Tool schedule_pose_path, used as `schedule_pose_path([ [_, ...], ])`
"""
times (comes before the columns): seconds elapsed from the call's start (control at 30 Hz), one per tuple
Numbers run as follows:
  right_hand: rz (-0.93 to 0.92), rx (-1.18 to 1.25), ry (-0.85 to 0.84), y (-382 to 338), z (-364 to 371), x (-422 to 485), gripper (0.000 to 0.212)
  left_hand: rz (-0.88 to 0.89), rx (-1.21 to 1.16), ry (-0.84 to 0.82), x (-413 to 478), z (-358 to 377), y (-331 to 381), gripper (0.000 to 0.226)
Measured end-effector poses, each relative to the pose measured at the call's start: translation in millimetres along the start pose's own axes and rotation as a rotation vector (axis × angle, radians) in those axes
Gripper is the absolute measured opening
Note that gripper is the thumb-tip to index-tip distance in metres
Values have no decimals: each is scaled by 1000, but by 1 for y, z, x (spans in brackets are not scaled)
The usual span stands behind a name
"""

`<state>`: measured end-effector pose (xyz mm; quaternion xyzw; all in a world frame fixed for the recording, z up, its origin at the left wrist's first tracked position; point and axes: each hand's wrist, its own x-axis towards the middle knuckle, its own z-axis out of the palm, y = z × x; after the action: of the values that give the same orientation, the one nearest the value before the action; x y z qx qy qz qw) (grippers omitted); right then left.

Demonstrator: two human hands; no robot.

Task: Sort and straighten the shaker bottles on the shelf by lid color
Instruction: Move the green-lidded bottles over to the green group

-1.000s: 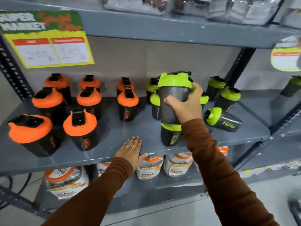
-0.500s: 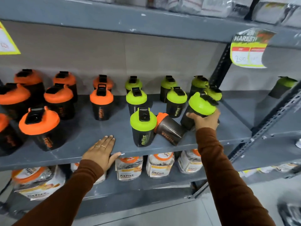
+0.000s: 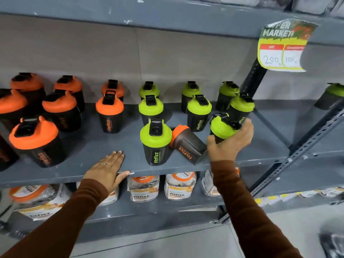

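Note:
Dark shaker bottles stand on a grey metal shelf (image 3: 83,170). Several orange-lidded ones (image 3: 109,116) fill the left half, several green-lidded ones (image 3: 151,108) the right half. My right hand (image 3: 230,142) grips a green-lidded bottle (image 3: 221,127) at the front right, tilted left. One orange-lidded bottle (image 3: 188,144) lies tipped over between that bottle and an upright green-lidded bottle (image 3: 156,142) at the front. My left hand (image 3: 108,170) rests flat on the shelf's front edge, fingers spread, holding nothing.
A price sign (image 3: 284,45) hangs from the shelf above at the right. Clear jars with orange labels (image 3: 143,185) fill the shelf below. A slotted upright (image 3: 305,146) ends the bay, and another green-lidded bottle (image 3: 333,95) stands in the adjoining bay.
My right hand set down the green-lidded bottle it held high, moved right and took hold of a green-lidded bottle at the front right. The view shifted right. My left hand stayed put.

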<state>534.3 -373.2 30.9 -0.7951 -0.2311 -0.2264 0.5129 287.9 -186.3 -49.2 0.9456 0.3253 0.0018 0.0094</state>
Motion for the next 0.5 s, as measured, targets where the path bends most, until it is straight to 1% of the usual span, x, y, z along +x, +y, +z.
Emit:
schedule_pose_path([
  [0.03, -210, 2, -54, -7, 0, -9, 82, 0, -5, 4, 0, 0, 0, 66],
  [0.07, -363, -9, -185, -14, 2, -14, 76, 1, -5, 5, 0, 0, 0, 66],
  [0.1, -443, -55, -365, -19, 6, -17, 71, 3, -1, 5, 0, 0, 0, 65],
  [0.13, -466, -140, -548, -23, 13, -18, 72, 5, 6, 5, 0, 0, 0, 65],
  [0.17, -466, -263, -694, -24, 21, -20, 79, 5, 11, 6, 0, 0, 0, 65],
  [0.2, -431, -412, -782, -22, 30, -22, 90, 6, 18, 6, 0, 0, 1, 65],
  [0.23, -387, -549, -812, -20, 37, -24, 98, 5, 25, 7, 0, 0, 1, 66],
  [0.27, -353, -637, -809, -18, 42, -25, 101, 5, 29, 5, 0, 0, 0, 66],
  [0.3, -325, -665, -792, -17, 43, -25, 101, 5, 34, -2, 0, 0, 1, 66],
  [0.33, -290, -650, -775, -18, 43, -23, 101, 4, 35, -9, 0, -1, 1, 66],
  [0.4, -181, -506, -709, -24, 38, -16, 101, 3, 25, -17, 0, -2, 2, 67],
  [0.43, -142, -413, -648, -30, 33, -13, 100, 6, 22, -17, 1, -3, 2, 67],
  [0.5, -155, -305, -486, -47, 20, -8, 98, 12, 20, -19, 1, -3, 1, 67],
])
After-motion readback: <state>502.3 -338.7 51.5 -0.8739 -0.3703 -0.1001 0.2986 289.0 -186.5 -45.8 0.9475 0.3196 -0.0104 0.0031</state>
